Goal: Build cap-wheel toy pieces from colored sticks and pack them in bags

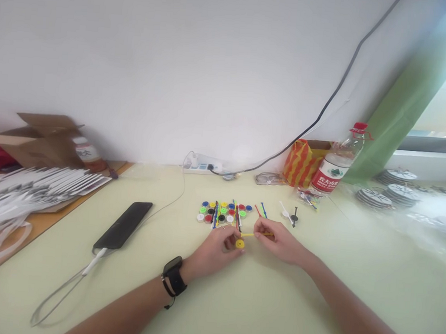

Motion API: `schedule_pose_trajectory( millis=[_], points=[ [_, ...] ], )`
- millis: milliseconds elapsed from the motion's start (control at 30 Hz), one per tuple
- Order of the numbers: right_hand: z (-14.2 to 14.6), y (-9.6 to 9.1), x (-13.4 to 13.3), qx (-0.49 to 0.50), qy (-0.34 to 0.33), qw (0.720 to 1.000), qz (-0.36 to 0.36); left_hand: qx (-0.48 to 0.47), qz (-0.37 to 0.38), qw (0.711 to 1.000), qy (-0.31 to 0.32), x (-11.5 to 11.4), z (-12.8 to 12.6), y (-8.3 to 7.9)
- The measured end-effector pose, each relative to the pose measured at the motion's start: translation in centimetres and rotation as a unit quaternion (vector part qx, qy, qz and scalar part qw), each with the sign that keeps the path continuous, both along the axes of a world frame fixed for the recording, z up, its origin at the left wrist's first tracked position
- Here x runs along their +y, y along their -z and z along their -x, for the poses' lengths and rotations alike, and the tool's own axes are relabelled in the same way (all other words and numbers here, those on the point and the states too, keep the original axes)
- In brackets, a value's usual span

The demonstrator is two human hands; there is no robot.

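Note:
My left hand (216, 249), with a black watch on its wrist, is closed in a pinch on a small yellow round disc (240, 243) just above the table. My right hand (277, 240) is pinched on a thin yellow stick (256, 235) that lies level and points toward the disc. The two hands sit close together in the middle of the pale yellow table (258, 303). Just beyond them lie several small coloured discs (223, 212) in rows with coloured sticks among them.
A black phone (123, 225) on a white cable lies to the left. A stack of white strips (16, 192) and a cardboard box fill the far left. A water bottle (337, 163), a striped bag (300, 163), a power strip (203, 165) and loose black and white pieces (291, 213) stand behind.

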State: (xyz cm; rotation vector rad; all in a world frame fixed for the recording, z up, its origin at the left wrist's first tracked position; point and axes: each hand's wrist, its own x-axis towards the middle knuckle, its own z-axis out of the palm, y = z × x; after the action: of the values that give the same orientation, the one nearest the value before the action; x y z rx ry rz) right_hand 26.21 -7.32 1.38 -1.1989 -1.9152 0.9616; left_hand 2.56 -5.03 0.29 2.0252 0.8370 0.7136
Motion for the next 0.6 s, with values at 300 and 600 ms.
schedule_pose_trajectory(
  millis=[300,600],
  points=[
    [1.8,-0.7,-1.3,0.067,-0.020,0.995,0.065,-0.096,0.135,0.986,0.014,0.6,-0.1,0.1],
    [2.6,-0.3,-2.2,0.040,-0.085,0.995,0.043,-0.126,0.146,0.980,0.041,0.2,-0.2,-0.5]
  ],
)
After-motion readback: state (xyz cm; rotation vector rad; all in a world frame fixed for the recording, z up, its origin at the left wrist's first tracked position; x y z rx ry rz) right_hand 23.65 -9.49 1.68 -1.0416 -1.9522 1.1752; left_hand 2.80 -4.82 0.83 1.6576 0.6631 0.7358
